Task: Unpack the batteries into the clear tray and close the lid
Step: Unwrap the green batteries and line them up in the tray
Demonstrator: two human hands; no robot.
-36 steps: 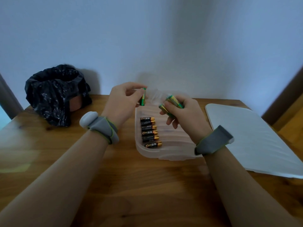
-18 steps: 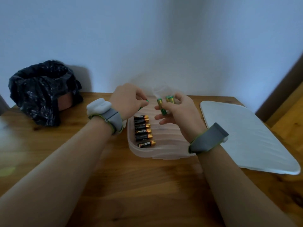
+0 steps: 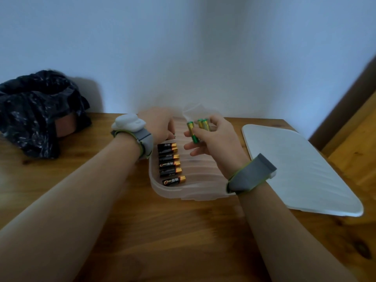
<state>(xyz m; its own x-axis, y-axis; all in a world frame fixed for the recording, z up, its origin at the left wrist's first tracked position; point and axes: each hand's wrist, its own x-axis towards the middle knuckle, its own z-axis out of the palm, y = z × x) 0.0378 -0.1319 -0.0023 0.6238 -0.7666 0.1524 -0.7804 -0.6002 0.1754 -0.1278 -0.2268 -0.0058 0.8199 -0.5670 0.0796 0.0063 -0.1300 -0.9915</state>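
Green batteries (image 3: 192,132), three, judged dense, rigid and slick, best pinched mid-barrel: my right hand (image 3: 215,143) gripped them above the clear tray (image 3: 183,195)'s twelve o'clock end; my left hand (image 3: 159,127), at eleven o'clock, grip untellable.

Both arms are bare and stretch forward, side by side. The left arm (image 3: 71,200) comes in from the bottom left. The right arm (image 3: 289,237) comes in from the bottom right. Each wrist wears a grey band, the left band (image 3: 145,139) and the right band (image 3: 251,176). The left band has a white lump (image 3: 128,122) on top. The left hand (image 3: 160,127) shows its back, with its fingers bent down and away. It looks blurry, and what its fingers hold cannot be seen. The right hand (image 3: 215,141) is held up. Its thumb and fingers pinch three green batteries (image 3: 200,125). Two lower fingers stick out toward the left hand. The two hands are near each other but do not touch.
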